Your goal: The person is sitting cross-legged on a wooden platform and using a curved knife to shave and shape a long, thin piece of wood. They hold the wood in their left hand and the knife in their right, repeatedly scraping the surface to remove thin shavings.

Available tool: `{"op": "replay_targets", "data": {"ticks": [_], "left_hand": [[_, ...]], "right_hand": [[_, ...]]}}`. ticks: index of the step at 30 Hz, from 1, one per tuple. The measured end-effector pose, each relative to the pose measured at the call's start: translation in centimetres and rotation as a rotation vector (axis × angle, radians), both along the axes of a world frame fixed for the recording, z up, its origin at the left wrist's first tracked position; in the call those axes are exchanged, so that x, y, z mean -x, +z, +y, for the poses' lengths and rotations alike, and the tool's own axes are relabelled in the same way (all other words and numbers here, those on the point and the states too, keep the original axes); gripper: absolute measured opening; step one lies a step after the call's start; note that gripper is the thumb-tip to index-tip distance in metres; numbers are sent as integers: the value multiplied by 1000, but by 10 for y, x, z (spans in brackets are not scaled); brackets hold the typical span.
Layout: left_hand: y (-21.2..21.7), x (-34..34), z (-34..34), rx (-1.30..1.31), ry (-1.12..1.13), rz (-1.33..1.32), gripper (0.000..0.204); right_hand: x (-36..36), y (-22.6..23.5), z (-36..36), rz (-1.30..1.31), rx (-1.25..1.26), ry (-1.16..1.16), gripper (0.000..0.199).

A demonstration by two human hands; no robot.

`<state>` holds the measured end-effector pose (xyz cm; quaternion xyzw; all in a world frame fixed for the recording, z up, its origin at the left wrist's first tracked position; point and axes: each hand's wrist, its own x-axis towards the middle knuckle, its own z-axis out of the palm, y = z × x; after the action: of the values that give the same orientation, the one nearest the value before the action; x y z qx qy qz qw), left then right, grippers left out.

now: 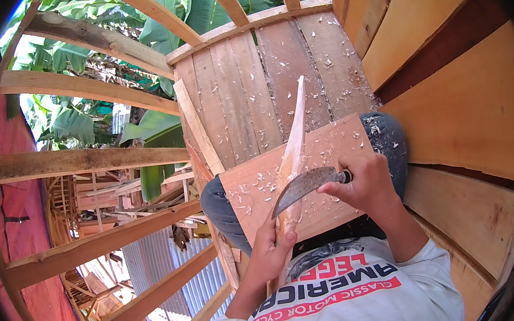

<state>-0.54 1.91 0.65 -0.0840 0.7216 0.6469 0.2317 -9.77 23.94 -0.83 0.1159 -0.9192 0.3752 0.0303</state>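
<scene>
A long, pale strip of wood [293, 147], tapering to a point at its far end, lies across a flat wooden board [345, 139] on my lap. My left hand [270, 250] is closed around the strip's near end. In my right hand [367, 182] is the dark handle of a curved knife [306, 187], whose blade crosses the strip and points left. The blade's tip comes close to my left fingers; whether it touches them I cannot tell. Pale wood shavings are scattered over the board and my dark trousers [384, 133].
Shavings also litter the plank floor [236, 100] ahead. Wooden rails [90, 159] with gaps run along the left and far side. Plank walls [462, 110] rise close on my right. Large green leaves [162, 15] and corrugated sheets [155, 263] show beyond the rails.
</scene>
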Motion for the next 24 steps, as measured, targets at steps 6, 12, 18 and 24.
{"op": "replay_targets", "data": {"ticks": [6, 12, 18, 24], "left_hand": [[3, 0, 5, -96, -19, -28, 64], [8, 8, 15, -172, 21, -25, 72], [-9, 0, 5, -485, -12, -174, 55], [-16, 17, -6, -632, 56, -187, 46]], "right_hand": [[20, 6, 17, 146, -127, -66, 75], [30, -2, 18, 179, 14, -181, 74], [59, -6, 70, -148, 70, -431, 71], [-4, 1, -6, -193, 68, 43, 66]]}}
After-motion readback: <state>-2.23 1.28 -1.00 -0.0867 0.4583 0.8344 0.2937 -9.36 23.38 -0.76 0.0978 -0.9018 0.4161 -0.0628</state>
